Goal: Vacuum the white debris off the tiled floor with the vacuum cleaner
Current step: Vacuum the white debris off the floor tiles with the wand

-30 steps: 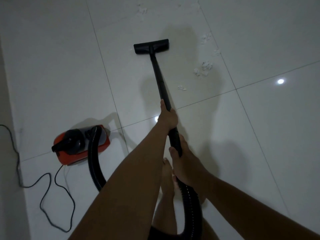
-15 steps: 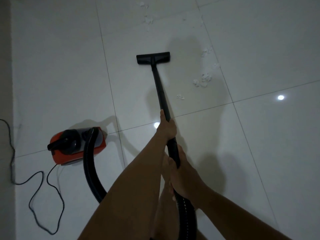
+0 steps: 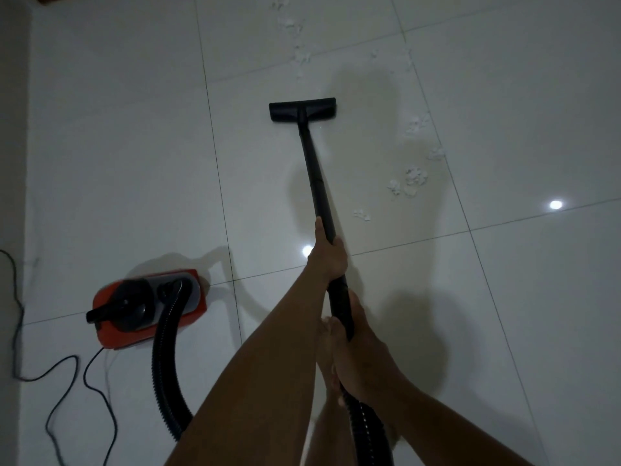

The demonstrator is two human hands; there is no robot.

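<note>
The room is dim; glossy pale square floor tiles [image 3: 117,163] with thin dark grout lines [image 3: 214,156] mirror two small round light glints [image 3: 555,204].

Glossy white tiled floor [image 3: 117,163]. Black floor nozzle [image 3: 302,110] flat at 12 o'clock. White debris [image 3: 411,181] scattered 12 to 2, clear of it. Red vacuum canister [image 3: 111,334] at 8, power cord [image 3: 84,376] looped at 7.

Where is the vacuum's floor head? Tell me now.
Head view, upper centre: the floor head lies at the far end of the wand, left of the white debris.
</note>
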